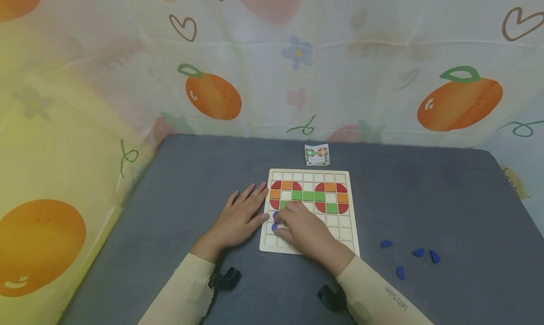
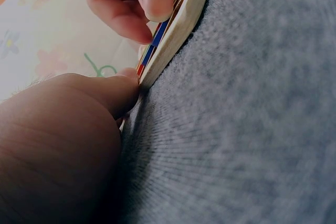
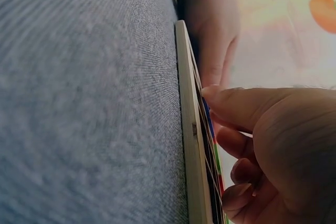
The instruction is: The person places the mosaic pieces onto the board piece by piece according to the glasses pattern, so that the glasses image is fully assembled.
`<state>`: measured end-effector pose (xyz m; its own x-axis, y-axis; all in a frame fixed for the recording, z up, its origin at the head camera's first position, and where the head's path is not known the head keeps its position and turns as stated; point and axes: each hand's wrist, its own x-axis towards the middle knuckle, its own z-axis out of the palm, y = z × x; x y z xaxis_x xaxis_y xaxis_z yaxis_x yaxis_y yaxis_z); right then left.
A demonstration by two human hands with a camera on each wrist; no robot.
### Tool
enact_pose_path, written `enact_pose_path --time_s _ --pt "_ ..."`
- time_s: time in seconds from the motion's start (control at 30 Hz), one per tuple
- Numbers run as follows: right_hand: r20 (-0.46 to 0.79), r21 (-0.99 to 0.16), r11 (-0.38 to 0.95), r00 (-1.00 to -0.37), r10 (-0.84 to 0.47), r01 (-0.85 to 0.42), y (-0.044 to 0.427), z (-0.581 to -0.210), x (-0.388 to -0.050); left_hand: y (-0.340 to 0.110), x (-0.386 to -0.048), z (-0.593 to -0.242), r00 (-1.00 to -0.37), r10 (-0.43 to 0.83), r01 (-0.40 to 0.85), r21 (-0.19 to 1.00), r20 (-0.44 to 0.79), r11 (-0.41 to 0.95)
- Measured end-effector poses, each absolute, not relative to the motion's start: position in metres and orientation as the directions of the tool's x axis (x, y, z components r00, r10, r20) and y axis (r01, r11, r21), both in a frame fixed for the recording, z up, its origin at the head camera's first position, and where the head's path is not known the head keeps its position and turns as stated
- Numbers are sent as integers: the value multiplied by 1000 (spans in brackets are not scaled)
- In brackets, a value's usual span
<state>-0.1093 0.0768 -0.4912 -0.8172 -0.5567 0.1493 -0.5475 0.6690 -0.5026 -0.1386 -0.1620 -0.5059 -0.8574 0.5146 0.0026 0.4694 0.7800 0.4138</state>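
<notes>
A pale gridded board (image 1: 283, 244) lies on the grey table, with red, orange and green flat pieces in its upper rows. Two blue curved pieces (image 1: 274, 227) lie in its left column. My right hand (image 1: 307, 230) is over the board, thumb and index finger at the blue pieces (image 2: 159, 34). In the right wrist view its thumb (image 3: 231, 100) touches blue at board level; the other fingers are curled. My left hand (image 1: 240, 218) rests flat on the table, fingers straight, against the board's left edge. In the left wrist view its thumb (image 2: 118, 90) meets that edge.
Several loose blue pieces (image 1: 418, 252) lie on the table right of the board. Behind the board is a small printed pattern card (image 1: 317, 155). A patterned cloth (image 1: 263, 79) hangs along the back and left of the table (image 1: 204, 169).
</notes>
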Motion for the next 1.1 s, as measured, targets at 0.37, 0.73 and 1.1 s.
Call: enact_pose_path --time_s 0.37,0.73,1.1 --pt "113 -489 669 -802 -587 -559 76 -490 -109 -164 -141 -515 -856 517 471 443 21 763" --pt "84 -548 651 -809 -581 -525 79 -489 -109 -164 -139 -511 -854 520 478 440 28 760" --pt "45 -805 506 -883 -467 -309 100 -477 -105 -162 -138 -505 -857 515 470 407 -2 784"
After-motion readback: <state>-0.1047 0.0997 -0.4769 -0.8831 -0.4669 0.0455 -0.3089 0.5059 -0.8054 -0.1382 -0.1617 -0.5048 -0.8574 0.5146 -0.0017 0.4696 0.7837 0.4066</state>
